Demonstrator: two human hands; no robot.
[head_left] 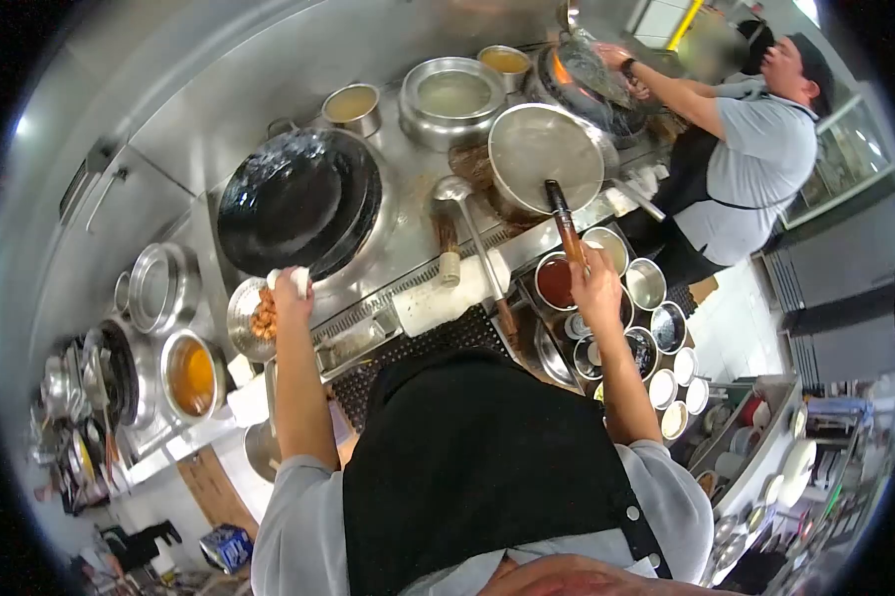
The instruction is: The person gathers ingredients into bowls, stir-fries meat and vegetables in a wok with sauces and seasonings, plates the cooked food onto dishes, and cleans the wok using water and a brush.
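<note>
My left hand [295, 298] is closed on a folded white cloth [299, 278] at the near rim of a large black wok [294, 214]. Left of that wrist, partly behind it, sits a perforated metal strainer [241, 328] holding brown food pieces [265, 316]. My right hand [596, 288] wraps round a wooden handle [567, 228] with a black end pointing away from me; the tool's other end is hidden. Beneath it are a bowl of red sauce [555, 281] and several seasoning containers. A metal ladle [454, 189] rests on the stove, its handle towards me.
A large pan of cloudy liquid [545, 157] and a metal pot [452, 94] stand behind. A co-worker [755, 149] handles a wok over flame [562, 68] at right. Left of me is a pot of orange liquid [193, 375]. A white cloth [438, 298] lies along the stove edge.
</note>
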